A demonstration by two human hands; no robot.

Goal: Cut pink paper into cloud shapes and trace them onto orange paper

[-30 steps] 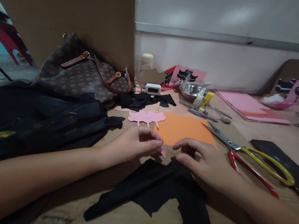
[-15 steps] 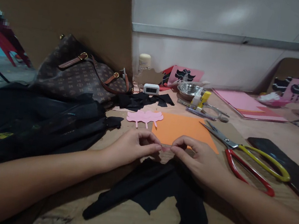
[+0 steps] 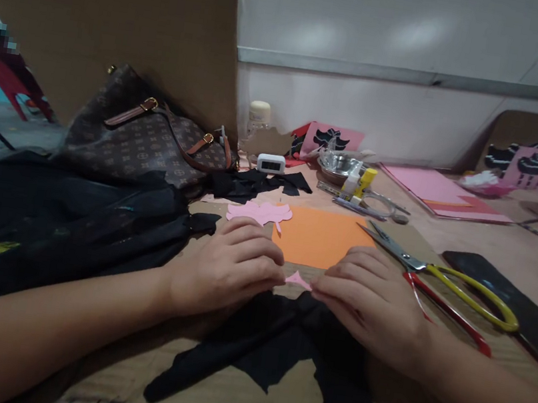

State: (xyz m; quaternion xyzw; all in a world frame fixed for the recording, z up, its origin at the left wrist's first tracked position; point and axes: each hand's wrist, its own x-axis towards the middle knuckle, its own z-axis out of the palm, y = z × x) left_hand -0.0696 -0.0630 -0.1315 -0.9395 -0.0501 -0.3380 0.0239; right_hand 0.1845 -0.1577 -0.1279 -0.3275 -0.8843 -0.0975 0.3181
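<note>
My left hand (image 3: pixel 223 269) and my right hand (image 3: pixel 370 297) meet in the middle of the table, both pinching a small pink paper piece (image 3: pixel 298 280) between their fingertips. Under the hands lies a ragged piece of black paper (image 3: pixel 277 351). Just beyond them rests an orange sheet (image 3: pixel 319 236), with a pink cut-out shape (image 3: pixel 260 212) at its left edge. Big scissors with one yellow and one red handle (image 3: pixel 444 281) lie right of my right hand.
A brown patterned handbag (image 3: pixel 147 136) and a black bag (image 3: pixel 59 217) fill the left. Black scraps (image 3: pixel 256 183), a small white clock (image 3: pixel 271 163), a metal bowl (image 3: pixel 338 165), glue and pink sheets (image 3: pixel 432 189) sit further back. A black phone (image 3: pixel 511 305) lies at right.
Both hands came together on the small pink piece and dropped lower onto the black paper, fingers now curled down. The view shifted slightly.
</note>
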